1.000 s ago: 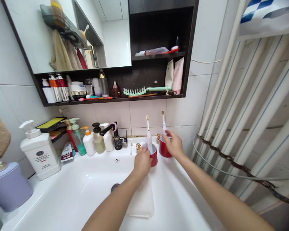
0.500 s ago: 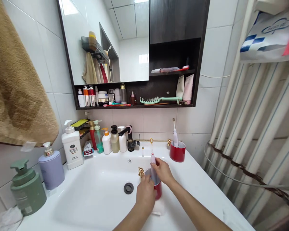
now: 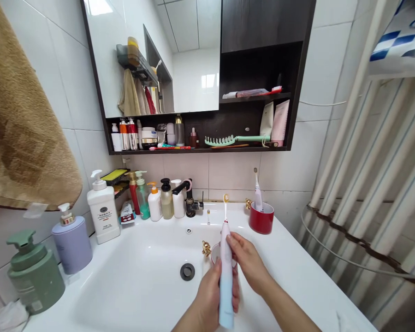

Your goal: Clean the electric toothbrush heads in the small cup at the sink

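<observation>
Right grip (image 3: 247, 260): thumb and fingers pinched on the upper handle of the toothbrush (image 3: 226, 272), below the neck. Brush is between your hands, head up and tipped away from you, in front of the near cup (image 3: 215, 252).

Left grip (image 3: 209, 295): curled, looks closed around that cup. Cup mostly hidden; can't tell if your thumb also bears on the brush.

Handling, my guess: fairly light, rigid, smooth, slick if wet. Weight likely sits low in the blue end, so a high pinch may let it swing. Take it mid-handle. Keep off the thin neck and bristles, probably the fragile parts.

Just beyond-left of the left grip: gold ornament (image 3: 206, 249), could snag. Further left, drain (image 3: 187, 272).

Beyond-right of the right grip: red cup (image 3: 262, 219) with second toothbrush (image 3: 257, 196) standing in it; easy to knock swinging right.

Beyond-left of both: faucet (image 3: 190, 198), then pump bottles (image 3: 155, 205).
</observation>
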